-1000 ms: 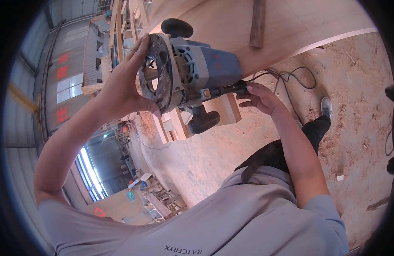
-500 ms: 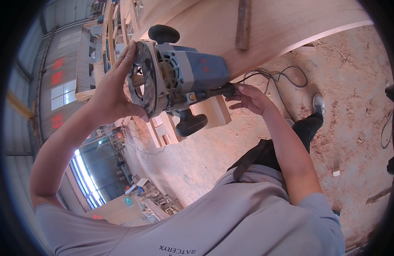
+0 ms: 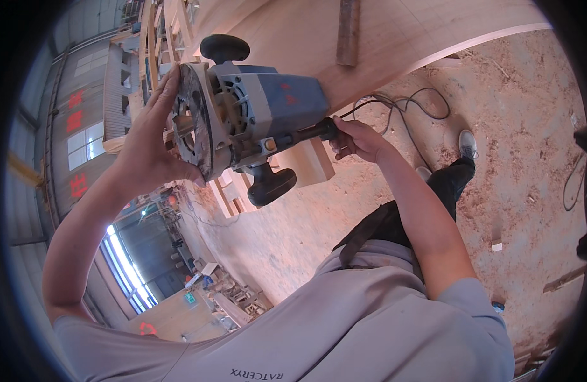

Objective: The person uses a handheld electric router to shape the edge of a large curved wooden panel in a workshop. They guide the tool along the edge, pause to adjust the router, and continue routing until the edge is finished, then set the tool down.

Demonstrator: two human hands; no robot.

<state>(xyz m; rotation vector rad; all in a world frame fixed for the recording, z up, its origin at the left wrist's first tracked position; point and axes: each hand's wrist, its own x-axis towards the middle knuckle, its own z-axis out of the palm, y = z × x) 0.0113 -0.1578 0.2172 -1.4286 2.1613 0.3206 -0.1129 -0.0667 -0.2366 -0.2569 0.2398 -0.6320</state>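
Observation:
A blue and grey plunge router (image 3: 292,102) lies on its side in the air before me, its round base turned left and its motor end right. My left hand (image 3: 144,149) is closed around the base (image 3: 201,121), fingers over the upper rim and thumb at the lower rim. At the other end, my right hand (image 3: 360,140) has its fingers wrapped around a black knob (image 3: 329,128) on the adjusting rod along the router's near side. Two black side handles stick out, one upper handle (image 3: 224,48) and one lower handle (image 3: 271,183); neither is gripped.
Behind the router stretches a large wooden panel (image 3: 420,32) with a dark wooden strip (image 3: 348,32) on it. A black cord (image 3: 427,105) loops over the dusty floor near my shoe (image 3: 467,144). Timber frames (image 3: 150,48) stand at the far left.
The router and both hands have shifted slightly left in the picture. My right hand's fingers, looser and more spread before, are now curled tighter around the knob.

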